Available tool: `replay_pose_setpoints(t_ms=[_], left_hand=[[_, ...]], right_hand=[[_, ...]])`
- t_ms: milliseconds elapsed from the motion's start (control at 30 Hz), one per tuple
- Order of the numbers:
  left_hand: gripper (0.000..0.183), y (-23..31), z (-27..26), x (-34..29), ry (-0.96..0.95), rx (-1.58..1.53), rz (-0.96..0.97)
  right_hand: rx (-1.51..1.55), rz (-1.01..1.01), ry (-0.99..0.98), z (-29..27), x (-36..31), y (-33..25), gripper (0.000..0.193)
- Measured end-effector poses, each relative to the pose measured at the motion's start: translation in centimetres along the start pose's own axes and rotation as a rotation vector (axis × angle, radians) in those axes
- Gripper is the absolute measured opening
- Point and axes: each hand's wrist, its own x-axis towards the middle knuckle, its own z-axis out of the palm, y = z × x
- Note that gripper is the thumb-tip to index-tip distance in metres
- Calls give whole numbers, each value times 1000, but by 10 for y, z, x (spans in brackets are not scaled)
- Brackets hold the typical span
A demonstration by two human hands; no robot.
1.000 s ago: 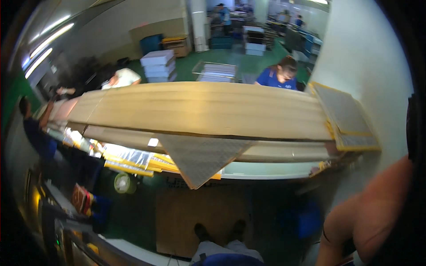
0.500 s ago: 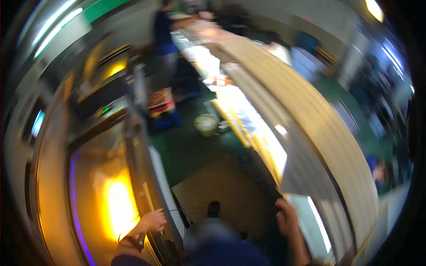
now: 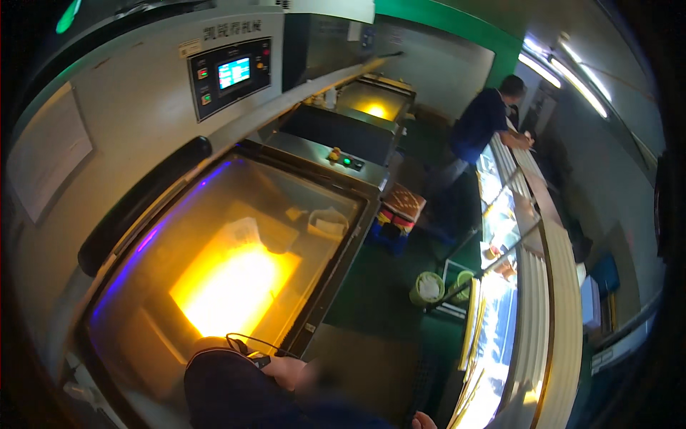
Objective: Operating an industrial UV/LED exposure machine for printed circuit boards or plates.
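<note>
My left hand [image 3: 287, 372] is at the near right corner of a machine's glass-topped bed [image 3: 325, 187], close to its dark frame. A dark band and a thin black cord [image 3: 264, 339] show at the wrist. Its fingers are blurred, so I cannot tell what they hold, if anything. Under the glass, a bright yellow glow lights a rectangular area, with a pale sheet and a small light-coloured container [image 3: 328, 223] beyond it. Only a small part of my right hand [image 3: 423, 420] shows at the lower edge, left of the lit bench [image 3: 493, 336]; its fingers are mostly cut off.
A control panel [image 3: 230, 77] with a lit screen is on the machine's upright housing. A second glowing bed [image 3: 371, 100] stands farther back. Green bins [image 3: 427, 287] and a stool with a patterned top [image 3: 404, 201] stand along the aisle. A co-worker [image 3: 480, 125] leans over the bench's far end.
My view has swung left, bringing the machine's bed and panel into full view. My left hand has shifted right in the picture; my right hand has dropped to the lower edge.
</note>
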Motion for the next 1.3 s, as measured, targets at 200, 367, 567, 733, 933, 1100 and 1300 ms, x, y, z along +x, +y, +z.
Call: replay_pose_setpoints(t_ms=[200, 367, 567, 733, 933, 1100, 1300], left_hand=[[17, -15, 51, 9, 229, -8, 100], [26, -19, 64, 25, 242, 142, 43], [26, -16, 53, 16, 342, 86, -109], [26, -28, 37, 8, 352, 49, -249], [26, -40, 13, 11, 415, -52, -486], [26, -31, -14, 21, 516, -183, -745], [26, -20, -49, 44, 717, -389, -1097]], right_hand=[[-25, -239, -89, 62, 123, -149, 36], [382, -94, -609, 111, 171, -116, 35], [97, -273, -586, 108, 207, -152, 35], [-197, -496, -624, 110, 256, -134, 36], [-124, -526, -824, 106, 338, -154, 37], [-317, -795, -857, 47, 391, -237, 39], [-349, -846, -864, 66, 489, -190, 42]])
